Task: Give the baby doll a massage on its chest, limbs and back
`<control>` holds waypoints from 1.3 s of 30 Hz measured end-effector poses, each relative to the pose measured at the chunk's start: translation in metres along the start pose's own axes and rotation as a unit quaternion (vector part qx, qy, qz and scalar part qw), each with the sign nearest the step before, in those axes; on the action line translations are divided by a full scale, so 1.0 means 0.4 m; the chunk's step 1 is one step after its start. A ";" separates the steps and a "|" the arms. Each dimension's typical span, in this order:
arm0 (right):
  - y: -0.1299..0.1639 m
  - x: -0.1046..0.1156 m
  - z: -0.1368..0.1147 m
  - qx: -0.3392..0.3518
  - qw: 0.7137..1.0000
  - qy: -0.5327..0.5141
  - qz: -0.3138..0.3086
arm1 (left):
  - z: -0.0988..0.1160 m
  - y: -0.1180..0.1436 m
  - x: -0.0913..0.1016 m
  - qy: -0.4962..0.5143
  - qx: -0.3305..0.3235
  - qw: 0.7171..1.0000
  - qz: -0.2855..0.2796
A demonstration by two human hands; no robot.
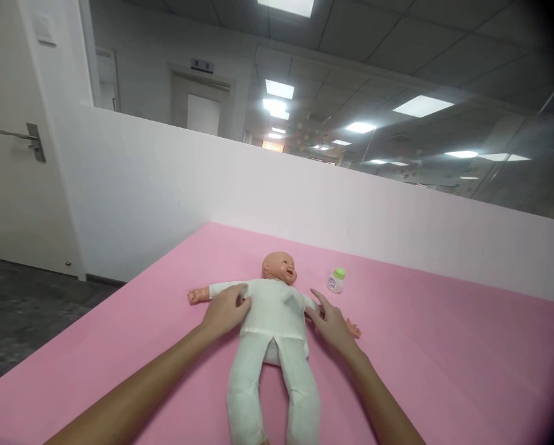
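Beside the doll (272,315) under loose flat fingers (240,296), a small bottle (336,281) on pink bedding (444,346).

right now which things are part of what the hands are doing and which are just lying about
In hand:
- baby doll in white clothes, on its back
- left hand on its chest
- right hand on its arm

Lying about:
- small bottle, green cap, upright beside the doll's head
- pink mat underneath

The doll (270,334) lay on its back on the mat (444,371), head toward the partition wall (305,198) behind. The left hand (225,309) rested on its chest; the right hand (330,321) touched its other side. A small bottle (336,280) stood right of the head. A door (8,154) stood far left.
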State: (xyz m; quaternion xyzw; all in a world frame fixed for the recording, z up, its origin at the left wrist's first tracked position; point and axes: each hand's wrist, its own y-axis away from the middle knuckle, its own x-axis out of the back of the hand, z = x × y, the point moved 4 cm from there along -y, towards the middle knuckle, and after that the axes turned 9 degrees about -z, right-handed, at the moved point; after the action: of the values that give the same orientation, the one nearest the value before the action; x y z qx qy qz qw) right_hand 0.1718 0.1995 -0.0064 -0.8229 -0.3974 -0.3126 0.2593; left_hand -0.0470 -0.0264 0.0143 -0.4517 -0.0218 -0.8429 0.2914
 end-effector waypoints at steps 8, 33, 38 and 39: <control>0.014 0.013 -0.011 -0.102 0.989 0.082 -0.075 | -0.061 -0.026 0.034 -0.114 0.115 0.985 -0.065; -0.065 -0.087 0.090 -0.043 0.725 -0.627 0.281 | -0.028 -0.066 -0.006 0.248 -0.025 0.954 0.165; -0.071 -0.081 0.118 -0.044 0.698 -0.662 0.270 | -0.020 -0.077 0.009 0.408 -0.052 0.893 0.185; -0.073 -0.082 0.122 -0.044 0.693 -0.667 0.270 | -0.023 -0.082 0.011 0.431 -0.049 0.881 0.188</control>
State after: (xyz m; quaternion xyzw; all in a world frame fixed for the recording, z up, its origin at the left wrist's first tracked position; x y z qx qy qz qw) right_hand 0.1472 0.2323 -0.0575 -0.8976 -0.2126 0.3845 -0.0366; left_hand -0.0724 -0.0042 0.0196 -0.0534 0.2329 -0.8838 0.4023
